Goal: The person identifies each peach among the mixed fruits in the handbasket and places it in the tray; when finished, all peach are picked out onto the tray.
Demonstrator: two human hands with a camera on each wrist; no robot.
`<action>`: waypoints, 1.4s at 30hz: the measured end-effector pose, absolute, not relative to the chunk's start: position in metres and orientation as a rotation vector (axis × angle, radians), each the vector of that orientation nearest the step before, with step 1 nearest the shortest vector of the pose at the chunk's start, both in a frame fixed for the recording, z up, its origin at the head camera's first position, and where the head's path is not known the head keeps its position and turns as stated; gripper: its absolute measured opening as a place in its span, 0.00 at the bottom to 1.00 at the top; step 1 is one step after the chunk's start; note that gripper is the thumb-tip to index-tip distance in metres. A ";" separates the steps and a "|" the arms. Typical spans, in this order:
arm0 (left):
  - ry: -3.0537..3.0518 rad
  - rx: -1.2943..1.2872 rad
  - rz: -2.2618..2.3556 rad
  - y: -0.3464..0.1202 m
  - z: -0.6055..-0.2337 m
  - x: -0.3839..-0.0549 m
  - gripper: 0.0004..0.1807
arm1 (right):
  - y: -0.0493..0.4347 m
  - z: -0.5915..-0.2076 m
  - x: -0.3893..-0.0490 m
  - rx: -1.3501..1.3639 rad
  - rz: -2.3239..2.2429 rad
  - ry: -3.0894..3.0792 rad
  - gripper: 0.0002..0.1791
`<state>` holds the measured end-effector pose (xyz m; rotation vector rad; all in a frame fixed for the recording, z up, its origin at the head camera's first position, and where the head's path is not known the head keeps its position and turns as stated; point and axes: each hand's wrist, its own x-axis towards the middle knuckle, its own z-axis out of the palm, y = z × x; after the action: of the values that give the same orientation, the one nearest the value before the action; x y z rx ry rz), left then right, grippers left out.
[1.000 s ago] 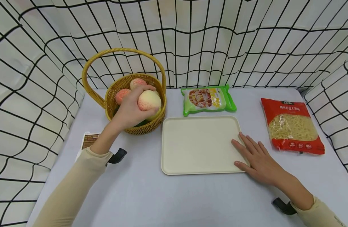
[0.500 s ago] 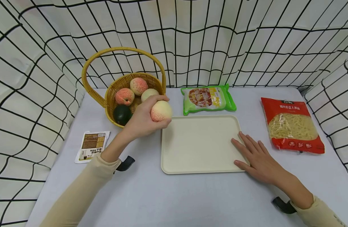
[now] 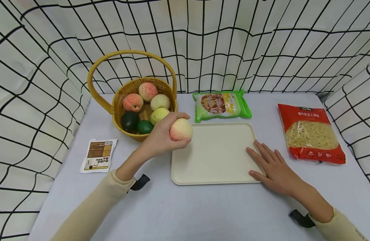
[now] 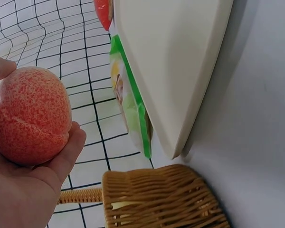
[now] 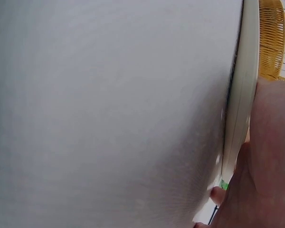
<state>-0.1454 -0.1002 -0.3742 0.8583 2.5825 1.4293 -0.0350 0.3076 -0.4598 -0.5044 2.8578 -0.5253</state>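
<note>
A cream-and-red peach [image 3: 181,130] is gripped by my left hand [image 3: 162,138], raised above the left edge of the cream tray [image 3: 218,154]. Seen from the left wrist, the peach [image 4: 34,116] shows its redder side, with fingers and thumb curled round it. My right hand [image 3: 273,170] lies with straight, spread fingers on the tray's right edge. Left of the tray stands the wicker basket [image 3: 118,97]. Inside it are two red peaches [image 3: 133,102], a pale round fruit [image 3: 160,102], a yellow fruit [image 3: 159,115], a dark avocado [image 3: 130,121] and a green fruit [image 3: 145,127].
A green food packet [image 3: 221,105] lies behind the tray. To the right is a red bag of pasta [image 3: 311,134]. A small white-and-brown packet [image 3: 98,155] lies at the left. Black wire mesh [image 3: 203,47] surrounds the table on the back and sides.
My left hand has lifted the peach out of the basket and carried it right and nearer, over the tray's edge. The right hand has stayed where it was.
</note>
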 end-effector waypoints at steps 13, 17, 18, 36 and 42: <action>2.556 0.921 1.388 -0.086 -0.390 -0.132 0.35 | 0.308 -0.460 -0.034 -0.504 -0.513 2.866 0.47; 2.538 0.922 1.361 -0.083 -0.395 -0.129 0.35 | 0.308 -0.460 -0.034 -0.500 -0.519 2.861 0.47; 2.535 0.921 1.354 -0.082 -0.396 -0.128 0.35 | 0.308 -0.460 -0.034 -0.502 -0.520 2.861 0.47; 2.451 1.030 1.236 -0.068 -0.425 -0.117 0.33 | 0.308 -0.461 -0.034 -0.502 -0.524 2.857 0.48; 2.434 1.032 1.181 -0.067 -0.431 -0.114 0.32 | 0.309 -0.461 -0.035 -0.505 -0.526 2.855 0.48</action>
<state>-0.1136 -0.0666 -0.4310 1.0324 2.4344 1.1811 -0.0347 0.3088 -0.4608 -0.5053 2.8550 -0.5261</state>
